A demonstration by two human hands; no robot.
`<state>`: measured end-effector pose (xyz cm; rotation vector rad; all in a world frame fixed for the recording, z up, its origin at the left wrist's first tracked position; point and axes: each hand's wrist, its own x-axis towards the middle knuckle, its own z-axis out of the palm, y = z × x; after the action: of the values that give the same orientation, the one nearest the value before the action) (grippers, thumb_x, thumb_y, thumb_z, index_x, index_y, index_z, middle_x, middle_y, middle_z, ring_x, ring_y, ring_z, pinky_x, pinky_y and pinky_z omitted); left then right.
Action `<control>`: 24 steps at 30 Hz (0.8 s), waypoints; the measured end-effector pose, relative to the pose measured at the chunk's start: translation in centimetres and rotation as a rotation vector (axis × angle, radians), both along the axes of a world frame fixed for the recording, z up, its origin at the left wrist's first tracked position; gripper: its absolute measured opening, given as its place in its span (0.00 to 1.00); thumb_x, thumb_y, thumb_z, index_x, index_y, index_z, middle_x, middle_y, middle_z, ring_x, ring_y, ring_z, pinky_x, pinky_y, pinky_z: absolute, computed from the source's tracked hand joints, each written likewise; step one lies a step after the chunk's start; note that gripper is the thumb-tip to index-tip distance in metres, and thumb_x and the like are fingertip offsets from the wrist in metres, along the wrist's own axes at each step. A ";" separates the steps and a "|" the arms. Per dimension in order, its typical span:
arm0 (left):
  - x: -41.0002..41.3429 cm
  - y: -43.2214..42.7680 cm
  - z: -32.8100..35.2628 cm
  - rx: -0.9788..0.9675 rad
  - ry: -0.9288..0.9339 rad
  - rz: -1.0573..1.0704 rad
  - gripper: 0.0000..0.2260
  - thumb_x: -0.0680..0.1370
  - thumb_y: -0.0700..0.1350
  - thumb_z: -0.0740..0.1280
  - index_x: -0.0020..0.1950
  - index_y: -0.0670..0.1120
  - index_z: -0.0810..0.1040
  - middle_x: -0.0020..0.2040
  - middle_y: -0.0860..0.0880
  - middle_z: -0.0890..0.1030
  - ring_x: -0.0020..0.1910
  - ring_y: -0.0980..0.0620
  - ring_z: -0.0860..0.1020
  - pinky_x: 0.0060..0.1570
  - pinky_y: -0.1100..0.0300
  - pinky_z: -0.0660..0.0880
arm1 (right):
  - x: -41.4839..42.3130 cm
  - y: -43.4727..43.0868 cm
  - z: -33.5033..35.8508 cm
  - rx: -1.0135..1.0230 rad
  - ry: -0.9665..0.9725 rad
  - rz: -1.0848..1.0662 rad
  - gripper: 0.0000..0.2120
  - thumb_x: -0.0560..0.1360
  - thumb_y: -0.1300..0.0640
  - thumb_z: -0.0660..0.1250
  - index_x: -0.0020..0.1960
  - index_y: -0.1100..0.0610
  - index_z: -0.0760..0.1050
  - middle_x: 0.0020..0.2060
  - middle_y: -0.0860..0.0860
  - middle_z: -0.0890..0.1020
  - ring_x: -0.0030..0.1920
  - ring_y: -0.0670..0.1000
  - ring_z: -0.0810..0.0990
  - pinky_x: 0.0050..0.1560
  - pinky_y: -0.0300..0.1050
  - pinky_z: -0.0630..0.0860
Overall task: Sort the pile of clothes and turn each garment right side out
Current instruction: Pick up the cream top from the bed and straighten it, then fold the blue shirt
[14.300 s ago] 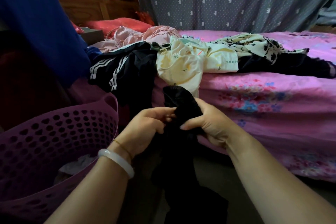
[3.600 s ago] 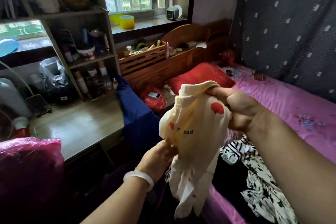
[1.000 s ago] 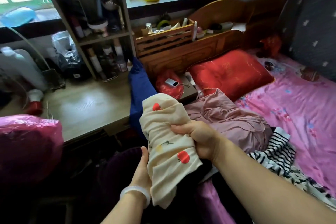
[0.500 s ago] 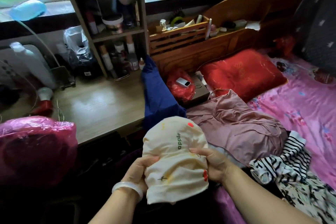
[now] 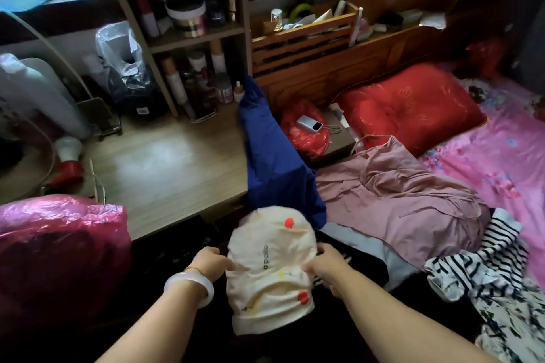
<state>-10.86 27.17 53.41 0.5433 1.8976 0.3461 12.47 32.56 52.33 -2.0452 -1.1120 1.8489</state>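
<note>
A cream garment (image 5: 269, 268) with red apple prints and the word "apple" hangs bunched between my hands, low in the middle. My left hand (image 5: 208, 265), with a white bangle on the wrist, grips its left edge. My right hand (image 5: 328, 267) grips its right edge. On the pink bed to the right lie a dusty pink garment (image 5: 395, 200), a black-and-white striped garment (image 5: 483, 262), a floral black-and-white one (image 5: 513, 321) and dark clothing (image 5: 359, 268) under my right hand.
A blue garment (image 5: 271, 156) hangs over the edge between the wooden desk (image 5: 165, 171) and the bed. A red pillow (image 5: 410, 106) lies by the wooden headboard (image 5: 339, 62). A pink plastic bag (image 5: 59, 244) stands at left. Shelves with bottles (image 5: 191, 38) rise behind the desk.
The cream garment has come lower and nearer to me, and my hands now hold it at both side edges, a little wider apart than half a second ago.
</note>
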 end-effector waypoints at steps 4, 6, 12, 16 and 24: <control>-1.1 2.5 -1.3 0.125 0.101 0.058 0.23 0.72 0.37 0.72 0.66 0.38 0.74 0.61 0.42 0.78 0.62 0.45 0.76 0.62 0.57 0.70 | -0.4 2.0 0.0 -0.003 -0.087 -0.080 0.35 0.70 0.69 0.67 0.74 0.59 0.61 0.46 0.55 0.77 0.36 0.48 0.72 0.30 0.38 0.65; -0.7 4.2 -0.9 0.235 0.105 0.038 0.20 0.71 0.36 0.71 0.63 0.39 0.76 0.58 0.43 0.80 0.59 0.46 0.78 0.62 0.56 0.73 | -1.0 3.5 0.6 0.009 -0.060 -0.088 0.32 0.72 0.70 0.65 0.73 0.58 0.61 0.40 0.55 0.80 0.35 0.50 0.76 0.30 0.39 0.69; 1.9 10.8 1.5 0.484 0.170 -0.178 0.21 0.73 0.36 0.68 0.66 0.47 0.75 0.65 0.46 0.72 0.55 0.52 0.75 0.53 0.68 0.69 | -3.8 7.2 2.8 0.096 0.025 -0.090 0.27 0.75 0.69 0.61 0.71 0.55 0.65 0.41 0.55 0.81 0.38 0.52 0.78 0.36 0.44 0.74; 2.7 15.2 1.3 0.376 0.213 -0.213 0.24 0.75 0.39 0.67 0.70 0.51 0.70 0.70 0.44 0.64 0.52 0.51 0.73 0.45 0.70 0.68 | -4.8 8.8 4.2 0.104 0.089 -0.065 0.23 0.76 0.69 0.60 0.69 0.57 0.66 0.38 0.53 0.79 0.38 0.52 0.76 0.33 0.40 0.72; 4.2 19.8 -0.4 0.292 0.121 -0.024 0.30 0.71 0.39 0.73 0.70 0.44 0.67 0.65 0.43 0.74 0.64 0.43 0.73 0.56 0.57 0.71 | -4.2 11.4 4.5 0.118 0.106 -0.087 0.20 0.77 0.68 0.59 0.67 0.56 0.68 0.40 0.53 0.80 0.40 0.52 0.78 0.33 0.39 0.73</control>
<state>-6.70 46.93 53.05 0.7957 1.9671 0.5915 8.26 43.93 56.83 -1.8779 -1.0603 1.7820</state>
